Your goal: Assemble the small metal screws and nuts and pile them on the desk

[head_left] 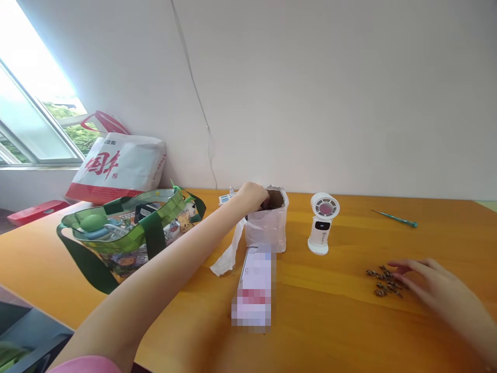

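Note:
My left hand [253,196] reaches over the rim of a box wrapped in white plastic [266,230], its fingers hidden inside. A loose strip of the white wrapping [229,256] hangs down to the table at the box's left. At the right, my right hand [429,280], slightly blurred, has thumb and forefinger apart beside a small pile of brown spiral shells, like snails [386,282]. Nothing shows between those fingers. A phone with a lit, pixelated screen [254,290] lies in front of the box.
A white handheld fan [321,225] stands right of the box. Farther right lies a thin teal pointed tool [396,218]. A green see-through tote bag [128,228] fills the left side, with a white and red shopping bag [120,166] behind it. The wall [330,103] borders the table's back.

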